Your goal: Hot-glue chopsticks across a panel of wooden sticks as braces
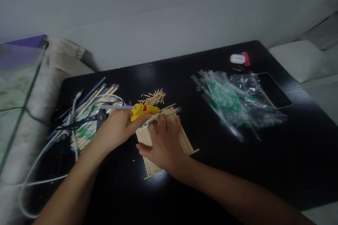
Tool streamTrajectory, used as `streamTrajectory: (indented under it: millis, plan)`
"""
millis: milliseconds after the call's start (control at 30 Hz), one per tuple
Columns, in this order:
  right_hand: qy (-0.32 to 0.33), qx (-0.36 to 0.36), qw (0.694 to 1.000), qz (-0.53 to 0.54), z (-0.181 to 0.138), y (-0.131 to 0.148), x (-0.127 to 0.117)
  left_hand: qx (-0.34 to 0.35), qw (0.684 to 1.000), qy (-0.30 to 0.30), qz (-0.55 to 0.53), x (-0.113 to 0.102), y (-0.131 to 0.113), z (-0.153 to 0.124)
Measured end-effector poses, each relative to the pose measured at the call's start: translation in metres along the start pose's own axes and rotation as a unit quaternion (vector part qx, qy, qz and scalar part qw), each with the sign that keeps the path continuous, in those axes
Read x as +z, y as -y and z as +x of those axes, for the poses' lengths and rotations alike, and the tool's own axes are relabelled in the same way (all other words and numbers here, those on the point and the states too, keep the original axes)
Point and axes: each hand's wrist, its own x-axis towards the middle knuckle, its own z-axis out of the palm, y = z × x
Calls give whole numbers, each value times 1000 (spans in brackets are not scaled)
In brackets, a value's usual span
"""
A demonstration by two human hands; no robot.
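From where I stand, the person is leaning over a flat, roughly square panel of pale wooden sticks (pixel 186 142) laid side by side on the black wood-grain table (pixel 224 172). That panel sits right under both hands, with a thin crosswise stick showing along its near edge.

The left hand (pixel 120 124) is over the panel's far left corner, closed around a bright yellow plastic glue gun (pixel 141 111); most of its fingers are hidden from me. A greyish glue rod (pixel 117 107) pokes out of the gun's back, and the front points across the panel's far edge, close to the right hand's fingers. Whether the tip touches the wood I can't tell.

The right hand (pixel 166 144) lies palm down on the panel, fingers spread apart, near a clear plastic sleeve (pixel 180 109) at the far edge.

Just beyond the panel is a loose heap of short pale stick offcuts (pixel 156 97). Left of it lie slim wooden sticks in green-printed clear wrappers (pixel 86 135), with a white cable (pixel 74 107) beside them. Well to the panel's right spreads a pile of crumpled, green-marked clear plastic wrappers (pixel 221 100), and past those a dark-screened phone (pixel 276 91). Farther beyond, a small white rounded case (pixel 237 59) sits against a red packet (pixel 246 58).
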Motion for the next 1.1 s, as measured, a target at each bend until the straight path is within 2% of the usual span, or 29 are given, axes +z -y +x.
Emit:
streamTrajectory:
  millis: [267,733,1100]
  plan:
    - [12,-1,1000,-2,0,0,-4,2,1000,0,-1,-6,-1,-1]
    - [13,-1,1000,4,1,0,-5,-8,1000,5,-7,-5,-2,-1]
    - [21,-7,1000,9,2,0,-6,44,998,7,-49,9,-15,9]
